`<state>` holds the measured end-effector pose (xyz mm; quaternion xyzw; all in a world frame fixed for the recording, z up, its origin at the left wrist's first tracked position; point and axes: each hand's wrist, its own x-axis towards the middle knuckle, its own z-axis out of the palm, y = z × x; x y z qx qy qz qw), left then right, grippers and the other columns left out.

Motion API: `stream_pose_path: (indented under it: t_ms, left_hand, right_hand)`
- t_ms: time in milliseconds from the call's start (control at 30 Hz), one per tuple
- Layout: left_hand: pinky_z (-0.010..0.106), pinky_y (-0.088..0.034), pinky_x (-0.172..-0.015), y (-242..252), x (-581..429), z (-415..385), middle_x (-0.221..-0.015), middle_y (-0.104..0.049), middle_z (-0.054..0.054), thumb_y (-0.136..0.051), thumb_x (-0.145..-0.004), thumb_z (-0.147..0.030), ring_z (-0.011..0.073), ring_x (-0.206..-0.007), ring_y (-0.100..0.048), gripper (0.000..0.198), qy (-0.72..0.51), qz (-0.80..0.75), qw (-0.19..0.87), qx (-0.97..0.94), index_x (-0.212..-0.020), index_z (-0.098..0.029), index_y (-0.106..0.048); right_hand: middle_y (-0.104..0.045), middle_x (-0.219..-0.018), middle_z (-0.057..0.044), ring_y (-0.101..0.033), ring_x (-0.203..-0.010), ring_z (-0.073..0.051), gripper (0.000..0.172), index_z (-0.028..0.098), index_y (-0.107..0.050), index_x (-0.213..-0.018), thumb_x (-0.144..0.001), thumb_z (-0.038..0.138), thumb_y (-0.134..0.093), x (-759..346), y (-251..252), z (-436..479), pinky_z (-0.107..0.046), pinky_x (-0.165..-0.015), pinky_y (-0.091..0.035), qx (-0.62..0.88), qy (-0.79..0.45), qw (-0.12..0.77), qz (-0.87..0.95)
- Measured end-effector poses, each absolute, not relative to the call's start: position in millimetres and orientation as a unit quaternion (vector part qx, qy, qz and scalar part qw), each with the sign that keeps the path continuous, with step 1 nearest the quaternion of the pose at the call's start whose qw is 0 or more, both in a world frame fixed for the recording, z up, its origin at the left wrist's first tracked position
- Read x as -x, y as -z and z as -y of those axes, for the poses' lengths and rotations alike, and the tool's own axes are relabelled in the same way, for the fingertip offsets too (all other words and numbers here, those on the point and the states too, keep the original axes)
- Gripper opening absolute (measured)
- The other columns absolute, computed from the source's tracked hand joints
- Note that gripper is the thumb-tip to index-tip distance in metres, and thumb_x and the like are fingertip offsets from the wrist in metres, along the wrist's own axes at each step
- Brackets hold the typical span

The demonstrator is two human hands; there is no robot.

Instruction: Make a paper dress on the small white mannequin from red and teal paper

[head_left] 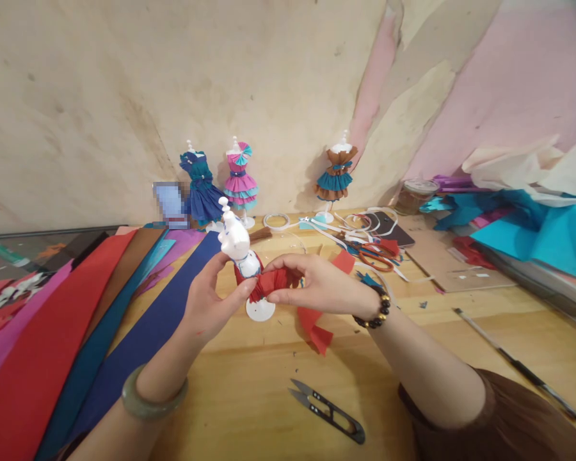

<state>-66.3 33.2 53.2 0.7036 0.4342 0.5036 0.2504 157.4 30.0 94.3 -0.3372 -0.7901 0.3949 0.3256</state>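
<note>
Head view: holding a white mannequin (pixel 237 239) within the half-curled left hand (pixel 210 299), pinching its red wrap (pixel 264 282) alongside with the nearly closed right hand (pixel 319 282).

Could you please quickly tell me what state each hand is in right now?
Left hand: closed around the small white mannequin, holding it.
Right hand: closed, pinching the gathered red material.

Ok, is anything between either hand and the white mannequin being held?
Only the red paper around its torso, which the left hand and right hand touch; nothing else visible stands between them and the white mannequin.
</note>
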Motion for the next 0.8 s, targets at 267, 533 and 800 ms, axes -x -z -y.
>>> stream_pose_path:
  t_ms: [267, 533, 800]
  left_hand:
    - [0.045, -0.044, -0.108, -49, 70, -36, -0.119, -0.068, 0.009, -0.074, -0.079, -0.037, 0.029, -0.116, -0.061, 0.042, -0.513, -0.404, 0.274, -0.706, -0.117, -0.021, -0.063]
    - [0.047, -0.043, -0.108, -49, 71, -36, -0.122, -0.068, 0.011, -0.074, -0.079, -0.036, 0.0304, -0.118, -0.06, 0.043, -0.505, -0.398, 0.289, -0.709, -0.117, -0.02, -0.063]
    - [0.046, -0.044, -0.107, -53, 69, -33, -0.123, -0.068, 0.01, -0.076, -0.078, -0.036, 0.0313, -0.119, -0.06, 0.045, -0.498, -0.391, 0.3, -0.714, -0.12, -0.021, -0.064]
  right_hand:
    - [-0.069, -0.081, -0.001, -0.064, -0.073, -0.013, 0.016, 0.017, -0.065, -0.09, -0.081, 0.028, -0.072, -161, -86, -38, -0.028, -0.07, -0.052, 0.294, -0.54, 0.348, 0.708]
    - [-0.069, -0.079, 0.0, -0.061, -0.068, -0.011, 0.012, 0.017, -0.069, -0.089, -0.08, 0.025, -0.072, -150, -94, -27, -0.024, -0.063, -0.05, 0.326, -0.447, 0.374, 0.745]
    - [-0.071, -0.082, -0.001, -0.062, -0.073, -0.013, 0.008, 0.019, -0.071, -0.088, -0.085, 0.025, -0.067, -147, -90, -25, -0.025, -0.066, -0.048, 0.366, -0.353, 0.395, 0.765]
